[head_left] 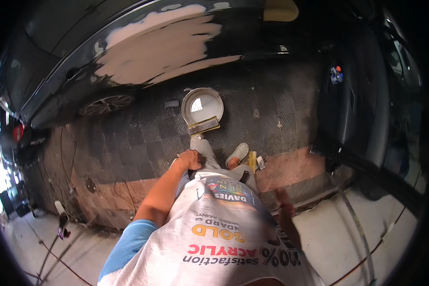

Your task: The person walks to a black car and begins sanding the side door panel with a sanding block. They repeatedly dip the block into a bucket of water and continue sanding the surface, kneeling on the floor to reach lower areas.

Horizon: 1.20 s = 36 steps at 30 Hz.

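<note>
My left hand (190,159) is at the front of my grey trousers, its fingers curled in; whatever they may hold is hidden. Low at my right side hangs my right hand (285,202), smeared and in shadow, apart from the things on the floor. A round bucket (218,99) with pale, cloudy liquid stands ahead of my feet. Across its near rim lies a long flat sanding block (204,125) with yellow edges. Left of the bucket is a small dark grey block (172,103).
A dark car with a large pale filler patch (159,45) spans the far side. Beside my right shoe (241,150) lie a yellow strip (252,160) and a small white piece (260,162). A dark panel (367,105) stands at the right. Thin cables (121,188) trail over the floor at left.
</note>
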Each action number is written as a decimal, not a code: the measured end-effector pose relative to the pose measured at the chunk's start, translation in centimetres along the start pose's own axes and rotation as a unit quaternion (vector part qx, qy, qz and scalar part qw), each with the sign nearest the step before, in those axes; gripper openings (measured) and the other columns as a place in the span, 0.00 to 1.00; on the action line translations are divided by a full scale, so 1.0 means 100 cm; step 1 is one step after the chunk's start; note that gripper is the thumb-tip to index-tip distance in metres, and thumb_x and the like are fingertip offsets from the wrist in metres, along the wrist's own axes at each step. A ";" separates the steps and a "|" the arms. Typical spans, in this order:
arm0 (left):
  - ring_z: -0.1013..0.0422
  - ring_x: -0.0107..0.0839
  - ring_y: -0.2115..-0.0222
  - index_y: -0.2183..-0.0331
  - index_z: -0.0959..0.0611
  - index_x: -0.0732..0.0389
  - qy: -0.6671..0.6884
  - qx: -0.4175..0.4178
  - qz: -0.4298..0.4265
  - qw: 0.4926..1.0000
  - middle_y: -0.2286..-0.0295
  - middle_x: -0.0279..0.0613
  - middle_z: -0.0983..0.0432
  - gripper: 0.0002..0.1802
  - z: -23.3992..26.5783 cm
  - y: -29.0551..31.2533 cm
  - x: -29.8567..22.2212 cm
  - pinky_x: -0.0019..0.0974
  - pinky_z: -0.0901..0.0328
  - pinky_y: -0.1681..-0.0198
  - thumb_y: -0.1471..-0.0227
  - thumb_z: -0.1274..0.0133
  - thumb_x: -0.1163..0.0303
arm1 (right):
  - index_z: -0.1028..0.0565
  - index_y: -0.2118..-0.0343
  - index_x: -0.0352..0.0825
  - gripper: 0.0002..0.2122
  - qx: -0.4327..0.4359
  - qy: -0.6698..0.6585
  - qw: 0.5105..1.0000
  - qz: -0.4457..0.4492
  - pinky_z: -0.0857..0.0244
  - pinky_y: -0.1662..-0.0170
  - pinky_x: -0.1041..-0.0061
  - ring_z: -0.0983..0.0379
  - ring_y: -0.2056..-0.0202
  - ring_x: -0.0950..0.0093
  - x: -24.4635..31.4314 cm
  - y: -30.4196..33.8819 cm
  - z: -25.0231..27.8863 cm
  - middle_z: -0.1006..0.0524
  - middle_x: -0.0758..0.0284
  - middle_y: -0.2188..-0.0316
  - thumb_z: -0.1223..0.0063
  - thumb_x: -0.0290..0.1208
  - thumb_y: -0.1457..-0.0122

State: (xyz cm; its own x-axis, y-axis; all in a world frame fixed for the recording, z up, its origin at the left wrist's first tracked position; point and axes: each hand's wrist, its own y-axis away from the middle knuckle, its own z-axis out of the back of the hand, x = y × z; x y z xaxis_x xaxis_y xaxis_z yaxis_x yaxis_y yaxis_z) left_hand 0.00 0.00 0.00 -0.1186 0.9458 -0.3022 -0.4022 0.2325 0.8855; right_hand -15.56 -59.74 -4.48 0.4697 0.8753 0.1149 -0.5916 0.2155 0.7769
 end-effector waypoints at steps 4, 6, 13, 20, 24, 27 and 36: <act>0.19 0.51 0.51 0.59 0.10 0.62 0.127 -0.150 -0.036 0.980 0.55 0.52 0.14 0.27 -0.055 0.002 -0.016 0.47 0.25 0.45 0.57 0.31 0.52 | 0.19 0.51 0.29 0.27 0.004 -0.039 0.992 0.122 0.28 0.48 0.62 0.19 0.55 0.60 0.055 -0.082 0.161 0.16 0.55 0.59 0.37 0.53 0.36; 0.18 0.50 0.54 0.64 0.10 0.61 0.261 -0.138 -0.052 0.954 0.58 0.49 0.13 0.20 -0.016 0.050 -0.044 0.46 0.25 0.48 0.57 0.30 0.57 | 0.17 0.54 0.29 0.28 0.044 0.010 0.986 0.162 0.28 0.49 0.65 0.19 0.58 0.65 0.093 -0.090 0.208 0.15 0.59 0.61 0.36 0.56 0.37; 0.20 0.41 0.60 0.67 0.10 0.60 0.462 -0.134 -0.102 0.871 0.62 0.44 0.14 0.15 -0.103 0.036 -0.053 0.42 0.28 0.56 0.52 0.30 0.59 | 0.15 0.66 0.31 0.22 0.199 0.271 0.918 0.208 0.28 0.45 0.59 0.19 0.52 0.56 0.322 -0.079 0.227 0.14 0.53 0.57 0.26 0.50 0.46; 0.24 0.38 0.50 0.66 0.09 0.56 0.622 -0.151 -0.090 0.763 0.54 0.41 0.18 0.12 -0.110 0.064 -0.101 0.38 0.31 0.46 0.48 0.30 0.58 | 0.18 0.71 0.32 0.12 0.328 0.410 0.739 0.423 0.35 0.37 0.60 0.29 0.40 0.56 0.468 -0.088 0.316 0.19 0.58 0.47 0.27 0.36 0.45; 0.25 0.37 0.45 0.67 0.08 0.55 0.670 -0.171 -0.091 0.717 0.54 0.41 0.17 0.13 -0.120 0.060 -0.167 0.38 0.31 0.43 0.50 0.29 0.57 | 0.18 0.68 0.31 0.10 0.472 0.499 0.567 0.455 0.33 0.39 0.61 0.28 0.42 0.57 0.535 -0.069 0.324 0.20 0.59 0.48 0.31 0.33 0.43; 0.24 0.38 0.48 0.69 0.09 0.57 0.679 -0.180 -0.149 0.696 0.59 0.41 0.16 0.15 -0.117 0.016 -0.226 0.39 0.30 0.45 0.52 0.29 0.55 | 0.17 0.67 0.33 0.10 0.566 0.601 0.402 0.396 0.28 0.49 0.63 0.21 0.55 0.61 0.542 -0.140 0.290 0.17 0.59 0.59 0.33 0.35 0.44; 0.28 0.61 0.42 0.42 0.24 0.53 0.697 -0.341 0.315 0.547 0.48 0.64 0.23 0.38 -0.010 -0.256 -0.119 0.58 0.33 0.39 0.46 0.32 0.44 | 0.17 0.57 0.32 0.16 0.541 0.552 0.496 0.396 0.26 0.51 0.64 0.18 0.60 0.66 0.625 -0.405 0.008 0.14 0.62 0.63 0.34 0.42 0.38</act>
State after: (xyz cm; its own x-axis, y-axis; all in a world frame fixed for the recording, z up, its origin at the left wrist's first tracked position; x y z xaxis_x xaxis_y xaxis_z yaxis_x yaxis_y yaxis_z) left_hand 10.82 -17.43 -19.36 -0.8145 -0.4112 -0.4092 -0.0725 -0.6278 0.7750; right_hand 38.29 -14.14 -28.31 -0.6265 0.3326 0.7049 0.6750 -0.2207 0.7041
